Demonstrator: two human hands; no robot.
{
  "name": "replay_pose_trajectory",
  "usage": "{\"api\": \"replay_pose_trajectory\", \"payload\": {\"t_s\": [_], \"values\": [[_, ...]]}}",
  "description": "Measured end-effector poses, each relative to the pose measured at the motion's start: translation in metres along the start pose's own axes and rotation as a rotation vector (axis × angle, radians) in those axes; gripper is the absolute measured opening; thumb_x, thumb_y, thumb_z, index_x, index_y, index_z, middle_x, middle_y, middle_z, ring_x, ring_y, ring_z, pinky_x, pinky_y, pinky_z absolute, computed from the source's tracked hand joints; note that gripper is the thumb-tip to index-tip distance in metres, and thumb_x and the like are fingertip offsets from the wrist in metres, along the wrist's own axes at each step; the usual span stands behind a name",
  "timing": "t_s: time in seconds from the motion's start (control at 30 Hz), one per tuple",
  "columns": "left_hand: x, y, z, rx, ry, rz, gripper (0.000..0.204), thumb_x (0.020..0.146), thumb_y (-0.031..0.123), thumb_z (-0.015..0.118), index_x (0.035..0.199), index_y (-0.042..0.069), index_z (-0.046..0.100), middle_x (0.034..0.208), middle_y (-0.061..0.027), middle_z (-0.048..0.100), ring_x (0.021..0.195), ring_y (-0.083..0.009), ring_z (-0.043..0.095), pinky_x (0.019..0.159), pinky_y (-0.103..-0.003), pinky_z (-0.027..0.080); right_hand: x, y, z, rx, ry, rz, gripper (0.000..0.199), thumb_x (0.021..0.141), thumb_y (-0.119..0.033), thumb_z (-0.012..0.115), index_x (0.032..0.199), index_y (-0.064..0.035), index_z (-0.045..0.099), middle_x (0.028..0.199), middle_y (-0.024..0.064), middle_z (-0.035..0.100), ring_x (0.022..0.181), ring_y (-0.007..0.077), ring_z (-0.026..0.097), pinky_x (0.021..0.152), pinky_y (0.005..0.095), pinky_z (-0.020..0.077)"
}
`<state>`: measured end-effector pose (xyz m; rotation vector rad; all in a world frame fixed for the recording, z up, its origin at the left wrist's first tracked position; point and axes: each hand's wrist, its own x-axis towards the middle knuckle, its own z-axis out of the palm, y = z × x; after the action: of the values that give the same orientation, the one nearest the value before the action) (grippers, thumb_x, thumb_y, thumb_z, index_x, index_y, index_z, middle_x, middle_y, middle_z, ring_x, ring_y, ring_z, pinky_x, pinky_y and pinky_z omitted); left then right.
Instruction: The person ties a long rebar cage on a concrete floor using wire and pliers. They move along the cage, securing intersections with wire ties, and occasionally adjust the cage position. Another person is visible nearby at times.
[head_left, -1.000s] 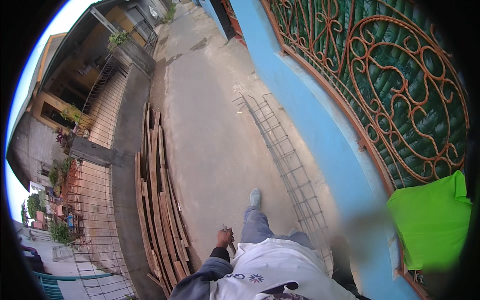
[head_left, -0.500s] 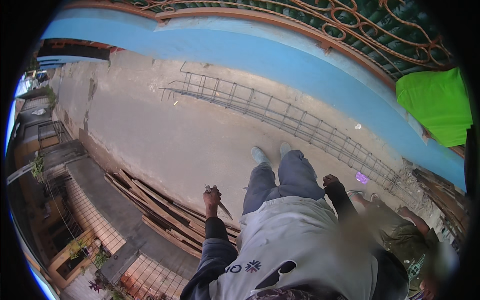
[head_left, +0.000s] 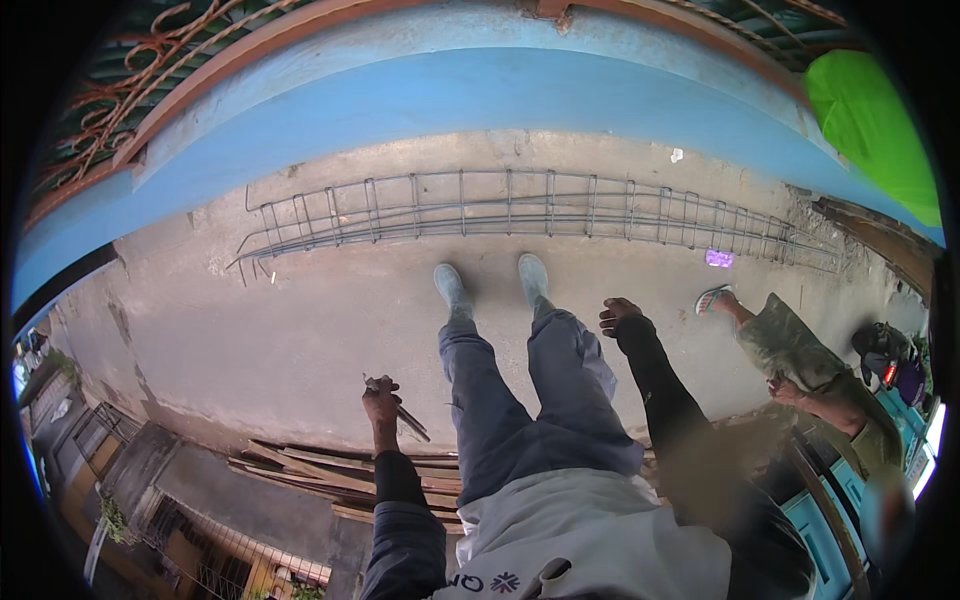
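Left hand: at 10 o'clock, clamped on a grey metal tool; if this grip becomes loose, the tool could drop on the ground.
Planks: a loose pile at 9 o'clock; a careless step backward could meet them and cause a fall.
Right hand: at 1 o'clock, fingers partly curled, apart from the bars; I cannot tell if the palm holds something.
Boots: at 12 o'clock, near the bars; a toe could catch between them.
Co-worker: at 2 o'clock, in an open sandal; a sudden shift of the steel cage could hurt this foot.
Steel cage: on the ground from 10 to 2 o'clock; its bare rod ends at 10 could scratch a leg.
Blue wall: at 12 o'clock, beyond; a swinging cage could scrape its paint.
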<state>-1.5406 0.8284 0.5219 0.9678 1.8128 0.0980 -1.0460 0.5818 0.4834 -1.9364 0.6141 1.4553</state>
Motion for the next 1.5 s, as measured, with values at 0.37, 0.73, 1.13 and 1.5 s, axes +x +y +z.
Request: {"api": "replay_pose_trajectory", "payload": {"t_s": [0.37, 0.73, 1.13, 1.5], "values": [[0.282, 0.027, 0.157, 0.086, -0.167, 0.057, 0.019, 0.091, 0.017, 0.057, 0.103, 0.002, 0.06, 0.088, -0.0103, 0.07, 0.05, -0.0131, 0.056, 0.049, -0.028, 0.043, 0.25, 0.116, 0.042, 0.443, -0.147, -0.286, 0.05, 0.09, -0.012, 0.053, 0.137, -0.0015, 0.036, 0.135, 0.0234, 0.047, 0.12, 0.0365, 0.051, 0.099, 0.0428, 0.0444], [0.454, -0.037, 0.292, -0.421, -0.068, -0.265, 0.024, 0.095, 0.016, 0.05, 0.111, -0.002, 0.047, 0.11, -0.0197, 0.063, 0.07, -0.0213, 0.065, 0.036, -0.024, 0.039, 0.485, 0.088, 0.034, -1.257, 0.437, -1.167, 0.026, 0.084, -0.017, 0.064, 0.11, -0.0133, 0.063, 0.11, 0.0036, 0.064, 0.11, 0.0254, 0.056, 0.099, 0.0355, 0.0432], [0.481, -0.052, 0.342, -0.925, -0.21, -0.236, 0.013, 0.092, 0.009, 0.048, 0.104, 0.005, 0.044, 0.086, -0.0091, 0.056, 0.067, -0.0182, 0.058, 0.038, -0.024, 0.036, 0.569, 0.078, 0.018, -2.202, 0.5, -1.051, 0.046, 0.092, -0.008, 0.045, 0.137, -0.0164, 0.045, 0.131, 0.0039, 0.056, 0.124, 0.0183, 0.05, 0.111, 0.0367, 0.0346], [0.463, -0.028, 0.34, -0.843, -0.123, -0.268, 0.009, 0.088, 0.011, 0.049, 0.089, 0.002, 0.05, 0.07, -0.0106, 0.054, 0.05, -0.0161, 0.046, 0.036, -0.023, 0.035, 0.568, 0.084, 0.006, -0.727, 0.03, -0.731, 0.031, 0.095, -0.008, 0.042, 0.124, -0.0087, 0.052, 0.106, 0.0024, 0.061, 0.105, 0.0153, 0.056, 0.104, 0.0285, 0.0373]]}}
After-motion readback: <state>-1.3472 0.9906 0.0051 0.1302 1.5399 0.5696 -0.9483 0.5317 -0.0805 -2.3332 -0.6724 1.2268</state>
